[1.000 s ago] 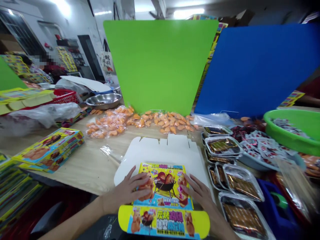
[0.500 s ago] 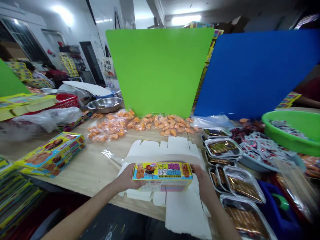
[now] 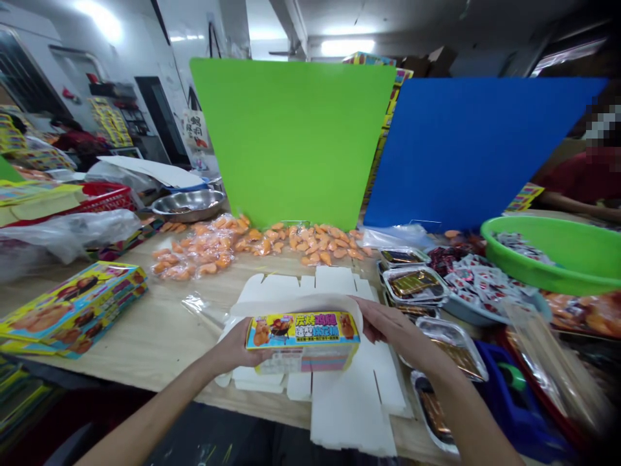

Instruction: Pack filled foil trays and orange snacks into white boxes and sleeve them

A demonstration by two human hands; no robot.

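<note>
A yellow and blue printed cardboard box (image 3: 303, 330) is held over the white flat box blanks (image 3: 347, 414) on the table. My left hand (image 3: 239, 346) grips its left end, with some fingers hidden beneath or behind it. At the far right corner, my right hand (image 3: 388, 323) has its fingers curled on the pale raised flap (image 3: 295, 304) along the back edge. What lies inside the box is hidden from me. Right of the blanks are foil trays (image 3: 417, 285) with clear covers and brown contents, partly behind my right forearm.
Orange wrapped pieces (image 3: 320, 243) are heaped before a green board (image 3: 295, 142) and a blue board (image 3: 466, 149). Printed boxes (image 3: 77, 301) are stacked at left. A green basin (image 3: 548, 272), small sachets (image 3: 478, 281) and wooden sticks (image 3: 548, 362) stand right. A metal bowl (image 3: 189, 206) sits at back left.
My right hand has shifted from the box's right end up to its far right corner and the back flap. My left hand keeps its grip. The view has turned slightly right.
</note>
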